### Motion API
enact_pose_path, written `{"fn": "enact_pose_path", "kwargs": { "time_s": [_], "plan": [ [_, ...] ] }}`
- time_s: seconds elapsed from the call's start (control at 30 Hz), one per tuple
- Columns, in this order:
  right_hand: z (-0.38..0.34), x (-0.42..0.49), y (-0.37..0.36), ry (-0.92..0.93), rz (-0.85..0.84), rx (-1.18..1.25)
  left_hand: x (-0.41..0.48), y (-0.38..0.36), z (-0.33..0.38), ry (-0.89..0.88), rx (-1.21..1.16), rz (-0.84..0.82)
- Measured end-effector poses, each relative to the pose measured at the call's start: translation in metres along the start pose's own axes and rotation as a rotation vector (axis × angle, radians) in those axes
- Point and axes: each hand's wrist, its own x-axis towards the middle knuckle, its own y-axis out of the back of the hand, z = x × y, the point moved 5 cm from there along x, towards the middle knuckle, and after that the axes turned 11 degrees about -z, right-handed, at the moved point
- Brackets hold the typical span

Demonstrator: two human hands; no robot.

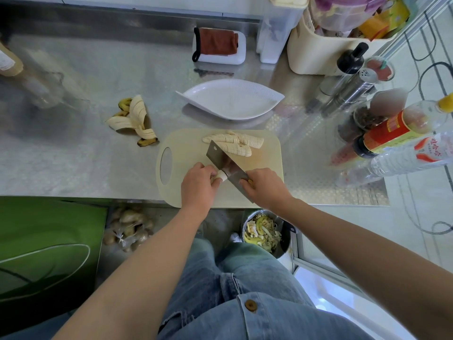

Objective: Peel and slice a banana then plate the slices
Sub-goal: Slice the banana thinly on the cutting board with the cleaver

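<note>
Leftmost, the banana peel (133,120) is laid open on the steel tabletop (73,155), just beside the cutting board (267,153). On the board's near part, the last banana stub (220,177) is pinched in the left hand (198,186), whose grip is curled round it. The cleaver (228,165) is set against the stub's cut end. Banana slices (235,142) are heaped at the board's far edge, near the white plate (230,104). The cleaver's handle is enclosed by the grip of the right hand (266,186).

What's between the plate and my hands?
Head view: banana slices on the board, the cleaver beside them. Left hand holds the stub, right hand the cleaver.
</note>
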Motion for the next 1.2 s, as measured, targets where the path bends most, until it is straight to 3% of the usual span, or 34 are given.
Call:
{"fn": "enact_pose_path", "kwargs": {
  "time_s": [0.2,0.87,1.2],
  "plan": [
    [-0.005,-0.002,0.008,0.046,0.081,0.04,0.0,0.0,-0.001,-0.005,0.01,0.001],
    [-0.001,0.0,-0.004,0.008,-0.004,-0.015,0.0,-0.001,-0.001,0.001,0.003,0.007],
    [-0.006,0.0,0.006,0.068,0.081,0.015,0.0,-0.001,-0.002,0.0,0.01,0.012]
  ]
}}
